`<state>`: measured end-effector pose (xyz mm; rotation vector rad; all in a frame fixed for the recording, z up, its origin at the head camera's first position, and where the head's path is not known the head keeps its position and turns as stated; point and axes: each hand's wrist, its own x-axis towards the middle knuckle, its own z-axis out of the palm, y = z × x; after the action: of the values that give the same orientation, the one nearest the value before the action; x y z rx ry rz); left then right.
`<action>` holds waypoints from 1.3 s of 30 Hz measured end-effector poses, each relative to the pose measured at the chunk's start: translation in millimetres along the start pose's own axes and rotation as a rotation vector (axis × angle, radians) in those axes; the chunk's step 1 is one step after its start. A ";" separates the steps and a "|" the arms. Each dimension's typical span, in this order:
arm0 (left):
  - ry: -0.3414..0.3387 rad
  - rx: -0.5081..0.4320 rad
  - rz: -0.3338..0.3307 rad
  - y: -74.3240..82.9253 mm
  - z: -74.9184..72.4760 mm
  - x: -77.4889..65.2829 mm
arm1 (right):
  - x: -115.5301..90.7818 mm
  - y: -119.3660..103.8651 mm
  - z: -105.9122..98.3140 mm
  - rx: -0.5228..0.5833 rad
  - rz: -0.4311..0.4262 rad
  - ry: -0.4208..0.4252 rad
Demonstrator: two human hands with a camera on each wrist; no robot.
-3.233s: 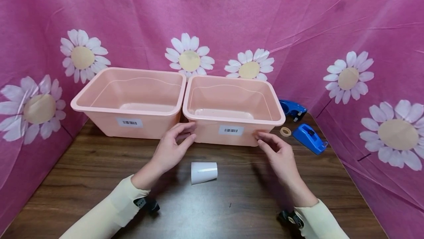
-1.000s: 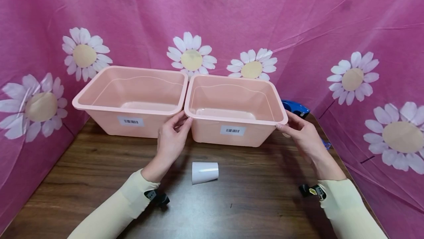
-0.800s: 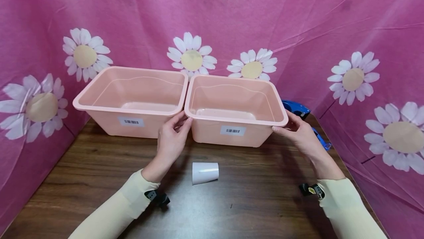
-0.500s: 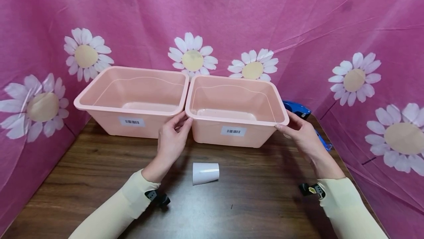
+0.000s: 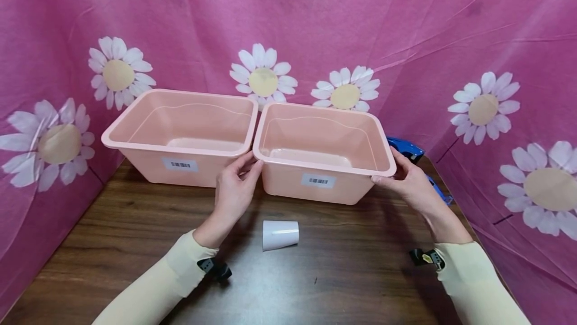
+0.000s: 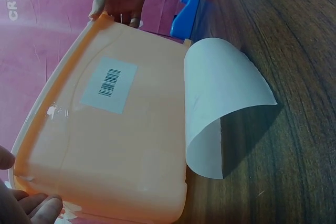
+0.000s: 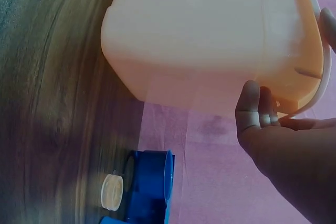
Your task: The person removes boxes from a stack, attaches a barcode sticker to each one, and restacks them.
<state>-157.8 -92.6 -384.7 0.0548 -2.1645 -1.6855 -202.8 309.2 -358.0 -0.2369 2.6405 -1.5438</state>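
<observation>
Two pink plastic bins stand side by side: a left bin (image 5: 139,167) and a right bin (image 5: 288,185), each with a barcode label on its front. My left hand (image 5: 235,190) pinches the right bin's front left corner at the rim, its fingers partly hidden in the gap between the bins. At the front right corner, my right hand (image 5: 412,187) holds the same rim, the thumb in front and the fingers curled under and behind. Seen from the right wrist, the fingers (image 7: 252,103) hook below the bin's rim (image 7: 321,72). Both bins look empty inside.
A curled white sheet (image 5: 280,235) lies on the wooden table (image 5: 342,275) in front of the right bin. Behind my right hand are blue tape dispensers (image 5: 405,148) and a small tape roll (image 7: 112,192). A pink flowered cloth (image 5: 288,9) encloses the back and sides.
Both hands have risen from the right bin's lower front to its rim corners, the right hand moving outward. The bin's right end has just swung slightly toward me. The sheet stays put.
</observation>
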 end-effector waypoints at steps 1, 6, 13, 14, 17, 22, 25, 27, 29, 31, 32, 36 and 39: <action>-0.001 0.001 0.000 0.1 0.0 -0.1 | -0.1 0.0 0.4 -0.013 -0.004 -0.001; -0.003 -0.001 -0.004 -0.1 -0.3 -0.1 | -0.4 -1.4 2.9 -0.064 -0.001 0.014; -0.004 -0.010 -0.019 -1.2 -0.7 -0.2 | 4.1 -4.9 2.8 0.289 0.107 0.065; -0.003 -0.011 -0.020 -1.2 -0.9 -0.3 | 5.6 -5.7 2.7 0.343 0.125 0.076; -0.003 -0.012 -0.019 -1.2 -1.3 -0.5 | 9.4 -7.8 2.0 0.343 0.168 0.102; -0.004 -0.005 -0.019 -1.1 -1.6 -0.6 | 13.6 -11.0 2.3 0.167 0.186 0.134; -0.002 0.004 -0.017 -1.6 -2.1 -0.2 | 14.9 -13.5 3.8 0.091 0.166 0.177; -0.002 0.007 -0.013 -2.0 -2.4 -0.2 | 15.1 -14.8 4.7 0.045 0.154 0.204; -0.004 0.004 -0.009 -2.3 -2.5 -0.2 | 14.4 -15.9 5.4 0.016 0.147 0.222; -0.007 0.000 -0.006 -2.1 -2.7 -0.2 | 13.4 -16.6 5.7 0.000 0.145 0.235; -0.009 0.000 -0.004 -2.2 -2.8 -0.3 | 12.8 -16.7 5.8 -0.009 0.146 0.241; -0.008 0.006 -0.002 -2.8 -4.0 -0.8 | 11.1 -18.1 5.9 -0.030 0.155 0.253; -0.002 0.010 -0.005 -4.1 -5.7 -0.9 | 11.1 -19.4 6.0 -0.034 0.160 0.251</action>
<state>-156.0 -98.7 -387.6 0.0612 -2.1762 -1.6774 -211.0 292.8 -343.9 0.1751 2.7899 -1.5706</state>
